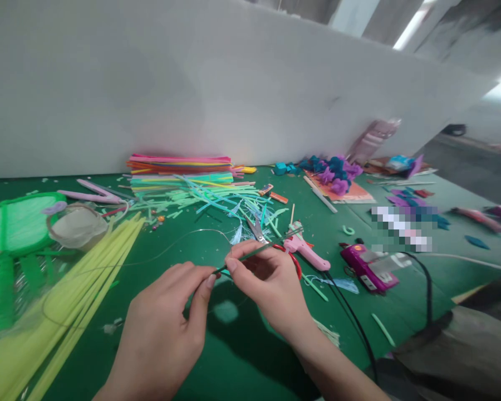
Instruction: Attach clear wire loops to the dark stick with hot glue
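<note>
My left hand point(167, 323) and my right hand point(271, 284) meet over the green table point(242, 345), both pinching a thin green wire stem point(254, 252) that slants up to the right. The left fingertips hold its lower end, the right thumb and forefinger grip it a little higher. A fine loop of wire point(183, 236) trails off to the left. Red-handled scissors point(275, 245) lie just behind my right hand, partly hidden by it. A pink glue gun point(307, 253) rests beside them.
Yellow strips point(67, 312) fan out at the left beside a green woven piece point(12, 228) and a clear tape roll point(77, 225). Stacked coloured sheets point(179, 165) and cut slivers point(217, 197) lie behind. A magenta device point(369, 267) and black cable point(350, 317) sit right. A white wall point(192, 83) borders the table.
</note>
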`<action>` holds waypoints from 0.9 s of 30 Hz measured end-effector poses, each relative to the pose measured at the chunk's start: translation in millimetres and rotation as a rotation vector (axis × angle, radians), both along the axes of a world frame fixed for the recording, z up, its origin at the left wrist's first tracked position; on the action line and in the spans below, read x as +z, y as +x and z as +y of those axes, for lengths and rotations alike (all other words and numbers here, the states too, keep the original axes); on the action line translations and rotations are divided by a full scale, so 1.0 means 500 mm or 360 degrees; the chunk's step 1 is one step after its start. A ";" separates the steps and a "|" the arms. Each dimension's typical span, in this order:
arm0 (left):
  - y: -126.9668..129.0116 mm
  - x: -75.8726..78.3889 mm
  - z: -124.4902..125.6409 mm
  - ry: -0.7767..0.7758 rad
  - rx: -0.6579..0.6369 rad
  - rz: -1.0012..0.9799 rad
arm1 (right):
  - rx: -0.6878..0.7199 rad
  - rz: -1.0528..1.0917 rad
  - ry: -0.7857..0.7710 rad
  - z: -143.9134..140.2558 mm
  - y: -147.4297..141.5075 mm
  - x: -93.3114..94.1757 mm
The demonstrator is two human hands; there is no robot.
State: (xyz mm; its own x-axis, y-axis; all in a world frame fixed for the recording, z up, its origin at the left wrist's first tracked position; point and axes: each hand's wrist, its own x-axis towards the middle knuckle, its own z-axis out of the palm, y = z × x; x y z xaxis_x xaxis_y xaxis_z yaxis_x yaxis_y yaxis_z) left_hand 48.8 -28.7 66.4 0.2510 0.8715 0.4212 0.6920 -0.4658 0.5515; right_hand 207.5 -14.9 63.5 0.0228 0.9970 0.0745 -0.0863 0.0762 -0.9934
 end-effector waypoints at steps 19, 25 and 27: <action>-0.004 0.001 -0.005 -0.0074 -0.0078 -0.0061 | 0.0097 -0.0020 0.0091 0.002 0.012 0.000; 0.001 0.006 -0.006 -0.0041 -0.0132 -0.0096 | 0.0286 -0.0014 0.0224 -0.008 0.029 -0.007; 0.000 0.003 -0.004 -0.0008 -0.0110 -0.0060 | 0.0292 0.0007 0.0281 -0.010 0.028 -0.013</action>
